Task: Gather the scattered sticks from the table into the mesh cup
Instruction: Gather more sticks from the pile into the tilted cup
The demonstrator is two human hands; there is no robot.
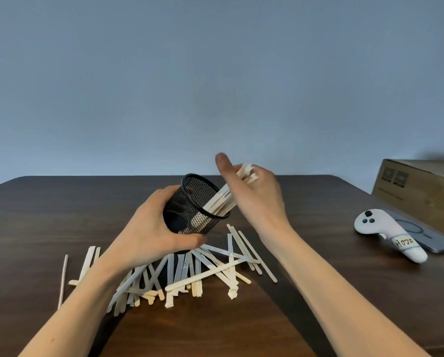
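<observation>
Feeding a bundle of pale flat wooden sticks (222, 199) w/ right hand (257, 194), fingers closed on their tops, into black wire-mesh cup (192, 204). Left hand (151, 228) grips cup, tilted toward right for easier entry. Most sticks (190, 271) lie heaped on dark wood table (318, 292) below.

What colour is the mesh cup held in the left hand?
Black, seen in the head view: the mesh cup in the left hand.

The mesh cup (193, 204) is showing black with a fine grid pattern. The sticks (210, 271) are looking pale cream to white. The surface (61, 215) is showing dark brown wood grain. The controller (385, 231) is appearing white with black buttons, the box (419, 186) brown, the wall (215, 73) grey-blue.
</observation>
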